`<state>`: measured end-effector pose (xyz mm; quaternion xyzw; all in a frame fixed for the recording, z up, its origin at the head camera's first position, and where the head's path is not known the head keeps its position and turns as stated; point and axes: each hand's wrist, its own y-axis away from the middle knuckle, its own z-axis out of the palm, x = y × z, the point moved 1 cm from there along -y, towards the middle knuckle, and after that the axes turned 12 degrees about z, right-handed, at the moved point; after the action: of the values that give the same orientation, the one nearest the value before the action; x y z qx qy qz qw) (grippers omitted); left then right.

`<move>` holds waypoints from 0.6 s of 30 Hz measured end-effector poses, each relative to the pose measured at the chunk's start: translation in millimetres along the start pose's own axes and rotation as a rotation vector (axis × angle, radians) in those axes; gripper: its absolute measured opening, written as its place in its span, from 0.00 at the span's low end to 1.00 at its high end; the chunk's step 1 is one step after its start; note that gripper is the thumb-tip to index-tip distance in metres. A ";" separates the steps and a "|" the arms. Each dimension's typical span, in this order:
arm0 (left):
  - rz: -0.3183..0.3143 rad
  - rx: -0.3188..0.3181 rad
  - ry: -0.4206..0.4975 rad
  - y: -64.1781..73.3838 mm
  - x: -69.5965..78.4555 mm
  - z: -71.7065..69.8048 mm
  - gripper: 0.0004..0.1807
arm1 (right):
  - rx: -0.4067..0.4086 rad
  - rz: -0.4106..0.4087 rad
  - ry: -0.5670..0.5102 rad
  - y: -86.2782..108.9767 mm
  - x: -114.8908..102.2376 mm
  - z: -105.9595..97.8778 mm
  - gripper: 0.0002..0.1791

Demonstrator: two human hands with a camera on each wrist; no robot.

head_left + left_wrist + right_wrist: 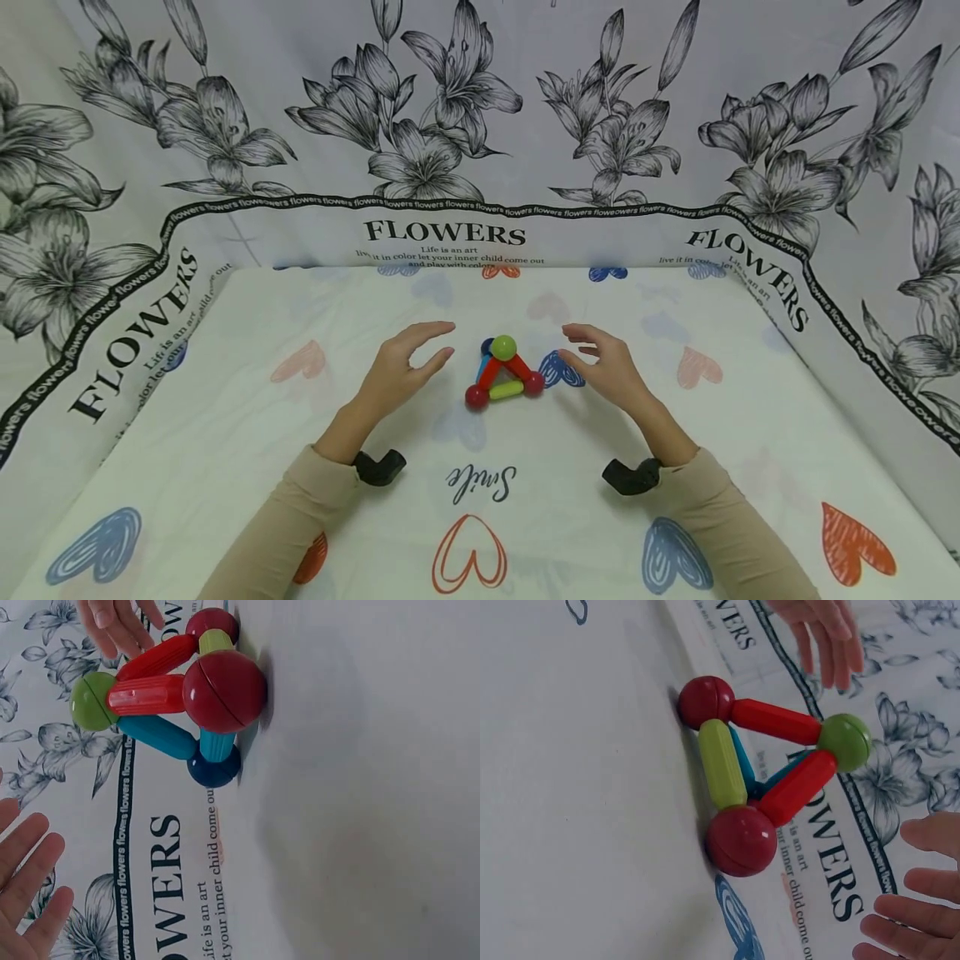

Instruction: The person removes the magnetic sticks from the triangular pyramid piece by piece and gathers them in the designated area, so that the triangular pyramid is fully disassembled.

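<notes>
A small pyramid of balls and rods stands on the table between the two hands. Its top is a green ball [503,347]; at the front corners sit two dark red balls [476,397], joined by a yellow-green rod [506,390]. Red rods [799,787] slope up from these to the green ball. In the left wrist view, blue rods [157,736] meet a navy ball [214,766] at the rear corner. My left hand [396,367] hovers left of the pyramid, fingers extended and apart from it. On the other side, my right hand [609,367] is likewise held off it, holding nothing.
A white cloth [405,525] printed with hearts and the word Smile covers the table. Behind it and at both sides hangs a flower-printed curtain [525,150]. Black wrist mounts [381,467] sit below each hand, by the beige sleeves [292,517].
</notes>
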<state>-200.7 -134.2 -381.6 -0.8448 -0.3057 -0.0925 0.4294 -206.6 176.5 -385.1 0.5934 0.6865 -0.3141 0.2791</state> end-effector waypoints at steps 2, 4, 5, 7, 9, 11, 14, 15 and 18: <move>0.005 -0.009 0.031 -2.8 1.7 5.2 0.20 | -0.013 0.000 -0.033 0.8 -1.7 3.6 0.23; 0.014 -0.015 0.064 -5.5 3.2 10.2 0.21 | -0.029 0.003 -0.067 1.1 -3.6 7.2 0.22; 0.017 -0.018 0.082 -7.0 3.7 12.5 0.21 | -0.038 0.005 -0.084 1.0 -4.6 9.0 0.22; 0.024 -0.020 0.115 -9.7 4.2 17.3 0.21 | -0.053 0.003 -0.112 0.5 -6.6 12.5 0.22; 0.024 -0.022 0.141 -12.4 4.4 21.7 0.22 | -0.066 0.005 -0.136 0.2 -8.3 15.6 0.21; 0.016 -0.021 0.164 -14.9 4.1 25.7 0.23 | -0.077 0.008 -0.157 -0.3 -10.1 18.7 0.21; -0.001 -0.027 0.190 -18.2 4.0 31.1 0.24 | -0.093 0.011 -0.163 -1.0 -12.0 23.3 0.22; -0.008 -0.031 0.202 -19.3 4.0 32.7 0.25 | -0.102 0.012 -0.166 -1.2 -12.9 25.0 0.22; -0.027 -0.050 0.231 -22.7 3.6 37.4 0.26 | -0.133 0.014 -0.178 -2.5 -14.9 30.2 0.23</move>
<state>-215.4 -93.3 -387.9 -0.8347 -0.2632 -0.2029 0.4391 -206.7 143.7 -393.1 0.5482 0.6740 -0.3172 0.3802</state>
